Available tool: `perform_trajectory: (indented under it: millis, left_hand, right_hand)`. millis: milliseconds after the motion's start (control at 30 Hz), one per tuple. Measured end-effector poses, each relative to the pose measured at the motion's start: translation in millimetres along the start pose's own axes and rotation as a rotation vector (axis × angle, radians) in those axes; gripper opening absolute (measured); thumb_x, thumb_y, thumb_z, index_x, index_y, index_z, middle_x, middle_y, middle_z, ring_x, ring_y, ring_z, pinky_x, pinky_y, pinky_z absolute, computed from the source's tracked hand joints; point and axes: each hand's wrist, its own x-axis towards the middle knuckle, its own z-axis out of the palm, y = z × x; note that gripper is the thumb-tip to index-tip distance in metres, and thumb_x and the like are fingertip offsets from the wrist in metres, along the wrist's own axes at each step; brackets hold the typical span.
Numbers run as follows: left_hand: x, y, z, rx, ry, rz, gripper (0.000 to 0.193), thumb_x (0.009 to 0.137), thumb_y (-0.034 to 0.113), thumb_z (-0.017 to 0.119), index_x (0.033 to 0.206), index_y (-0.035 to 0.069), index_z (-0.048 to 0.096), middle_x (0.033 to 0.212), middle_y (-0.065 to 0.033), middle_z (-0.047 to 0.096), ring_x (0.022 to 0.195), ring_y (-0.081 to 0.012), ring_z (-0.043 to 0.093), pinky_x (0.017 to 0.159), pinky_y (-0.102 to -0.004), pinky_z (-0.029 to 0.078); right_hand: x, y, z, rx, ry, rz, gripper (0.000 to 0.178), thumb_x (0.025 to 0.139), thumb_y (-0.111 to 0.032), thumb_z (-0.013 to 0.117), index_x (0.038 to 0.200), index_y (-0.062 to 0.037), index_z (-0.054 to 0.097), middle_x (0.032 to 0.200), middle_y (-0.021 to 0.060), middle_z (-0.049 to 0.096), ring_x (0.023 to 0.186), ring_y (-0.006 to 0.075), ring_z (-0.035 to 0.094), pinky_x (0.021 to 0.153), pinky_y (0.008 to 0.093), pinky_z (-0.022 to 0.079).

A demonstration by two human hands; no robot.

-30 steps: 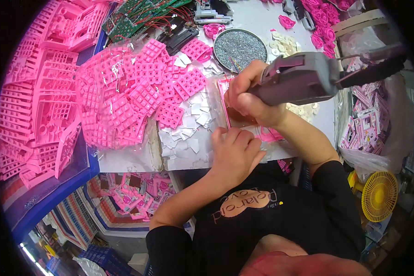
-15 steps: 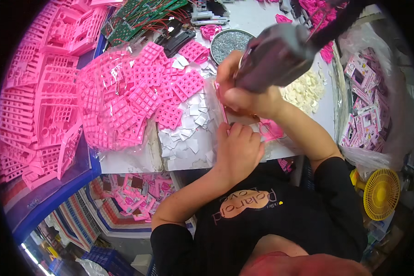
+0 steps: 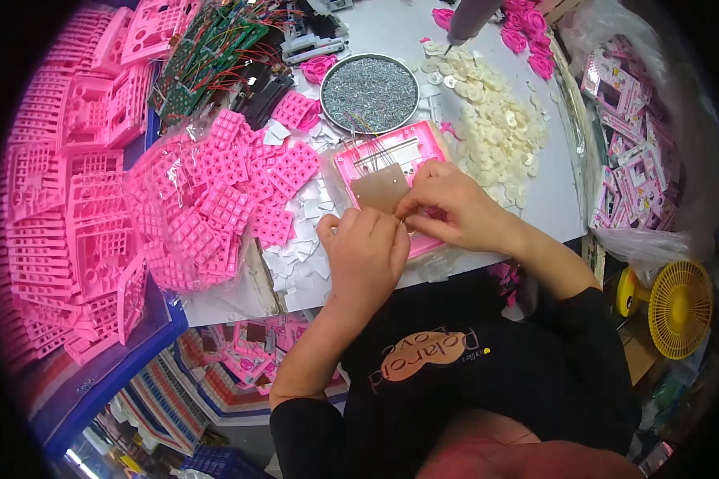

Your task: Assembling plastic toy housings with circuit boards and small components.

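Observation:
A pink plastic casing (image 3: 428,142) lies on the worktable in front of me, with a brownish flat board (image 3: 379,188) and thin wires (image 3: 383,145) in it. My left hand (image 3: 366,249) is closed at the casing's near edge, fingertips beside the board. From the other side my right hand (image 3: 462,209) pinches close to the left fingertips, over the casing's near right part. What sits between the fingers is too small and hidden to name. Beyond the casing stands a round tin (image 3: 370,92) of small metal screws. A dark electric screwdriver (image 3: 470,17) hangs above the far side, touched by neither hand.
Pink keypads (image 3: 224,203) in a clear bag and white paper squares (image 3: 299,259) lie to the left. Green circuit boards (image 3: 212,68) and stacked pink shells (image 3: 76,199) are farther left. Cream discs (image 3: 495,120) spread at right, near bagged printed parts (image 3: 635,168) and a yellow fan (image 3: 679,310).
My right hand has let go of the screwdriver, which now hangs up at the far side. Both hands have come together at the casing's near edge, and the casing and board are now uncovered.

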Motion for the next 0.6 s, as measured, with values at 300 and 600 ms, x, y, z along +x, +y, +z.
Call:
perform_trajectory:
  millis: [300, 600]
  left_hand:
    - [3.9, -3.3, -16.8, -0.293, -0.199, -0.156, 0.006, 0.082, 0.011, 0.072, 0.083, 0.009, 0.067, 0.080, -0.0030, 0.064, 0.077, -0.0218, 0.059, 0.079, -0.0393, 0.031]
    - [2.2, -19.7, -20.1, -0.321, -0.161, -0.107, 0.004, 0.081, 0.009, 0.071, 0.083, 0.008, 0.068, 0.077, -0.0009, 0.065, 0.073, -0.0189, 0.060, 0.080, -0.0369, 0.033]
  right_hand:
    - [7.7, -6.4, -4.7, -0.005, -0.081, -0.015, 0.019, 0.086, -0.012, 0.067, 0.104, -0.0109, 0.062, 0.081, 0.0029, 0.063, 0.087, 0.0242, 0.056, 0.084, 0.0416, 0.044]
    - [7.3, 2.5, -10.9, 0.092, -0.159, 0.008, 0.026, 0.082, -0.006, 0.069, 0.106, -0.0088, 0.061, 0.086, 0.0030, 0.061, 0.094, 0.0241, 0.054, 0.086, 0.0392, 0.043]
